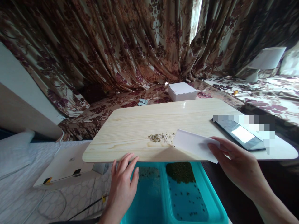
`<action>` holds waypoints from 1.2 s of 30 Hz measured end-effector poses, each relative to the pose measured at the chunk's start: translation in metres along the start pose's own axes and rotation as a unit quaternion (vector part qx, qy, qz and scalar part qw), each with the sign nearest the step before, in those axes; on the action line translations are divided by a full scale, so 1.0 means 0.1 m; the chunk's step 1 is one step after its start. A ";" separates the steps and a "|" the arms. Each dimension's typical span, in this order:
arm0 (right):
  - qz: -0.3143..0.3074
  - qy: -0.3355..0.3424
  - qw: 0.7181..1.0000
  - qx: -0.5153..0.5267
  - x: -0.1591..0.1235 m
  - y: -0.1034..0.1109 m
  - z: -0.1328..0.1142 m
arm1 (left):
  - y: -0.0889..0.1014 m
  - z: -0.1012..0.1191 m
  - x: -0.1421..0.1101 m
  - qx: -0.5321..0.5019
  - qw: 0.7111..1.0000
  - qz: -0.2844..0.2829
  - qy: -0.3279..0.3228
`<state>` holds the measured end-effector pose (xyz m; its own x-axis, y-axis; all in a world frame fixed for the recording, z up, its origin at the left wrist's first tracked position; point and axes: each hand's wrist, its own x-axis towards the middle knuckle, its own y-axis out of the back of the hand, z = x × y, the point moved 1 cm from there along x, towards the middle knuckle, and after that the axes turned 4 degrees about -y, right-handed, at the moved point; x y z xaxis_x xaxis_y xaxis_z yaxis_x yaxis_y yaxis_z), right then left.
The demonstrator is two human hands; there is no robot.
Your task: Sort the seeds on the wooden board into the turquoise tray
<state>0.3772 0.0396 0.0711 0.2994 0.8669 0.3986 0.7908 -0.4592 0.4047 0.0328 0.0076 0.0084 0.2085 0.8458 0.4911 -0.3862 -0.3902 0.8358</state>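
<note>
Grains (162, 137), pale and green, perhaps seeds, strew the table (130, 123); right hand (238, 163) pinches white card (192, 143); left hand (124, 180) splays at table's edge.

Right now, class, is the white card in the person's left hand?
No, the right hand holds the white card, while the left hand is at the table's edge.

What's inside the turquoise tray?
Its right compartment holds dark green grains, mostly gathered at the far end; its left one shows pale grains. The left hand and tabletop cover parts, so anything there is hidden.
</note>
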 end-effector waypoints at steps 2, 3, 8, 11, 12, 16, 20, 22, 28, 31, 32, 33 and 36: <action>-0.005 0.006 1.000 0.000 0.01 -0.02 0.01 | 0.00 0.00 0.00 -0.002 1.000 0.004 0.000; -0.002 0.012 1.000 -0.002 0.01 -0.02 0.02 | 0.00 0.00 0.00 -0.003 1.000 0.005 0.000; 0.023 0.030 0.999 -0.005 -0.01 -0.02 0.02 | 0.00 0.00 0.01 -0.003 1.000 0.004 0.002; 0.003 0.018 1.000 -0.001 -0.01 -0.04 -0.02 | 0.00 0.00 0.01 -0.003 1.000 0.002 0.003; -0.003 0.017 1.000 -0.002 -0.01 -0.05 -0.03 | 0.00 0.00 0.01 -0.003 1.000 0.002 0.004; 0.016 0.031 0.999 -0.015 0.03 -0.04 -0.01 | 0.00 0.00 0.01 -0.001 1.000 0.004 0.005; 0.027 0.036 0.999 -0.030 0.05 0.04 0.03 | -0.01 0.00 0.01 -0.002 1.000 0.010 0.005; 0.023 0.035 0.999 -0.034 0.04 0.07 0.03 | -0.02 0.00 0.01 -0.002 1.000 0.014 0.005; 0.015 0.041 0.998 -0.037 0.01 0.06 -0.01 | -0.01 0.00 0.00 -0.001 1.000 0.009 0.001; 0.025 0.046 0.998 -0.034 0.04 0.04 -0.02 | -0.01 -0.02 0.00 0.000 1.000 0.007 0.003; 0.025 0.047 0.998 -0.035 0.05 0.03 -0.03 | -0.01 -0.02 0.01 0.000 1.000 0.007 0.002; 0.023 0.047 0.998 -0.037 0.07 0.03 -0.03 | -0.01 -0.03 0.01 0.000 1.000 0.007 0.001; 0.013 0.046 0.998 -0.046 0.08 0.01 -0.03 | -0.01 -0.03 0.01 -0.002 1.000 0.009 -0.003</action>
<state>0.3784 0.0454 0.0771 0.2667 0.8347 0.4818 0.7301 -0.5013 0.4644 0.0312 0.0097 0.0070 0.2069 0.8361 0.5081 -0.3937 -0.4043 0.8255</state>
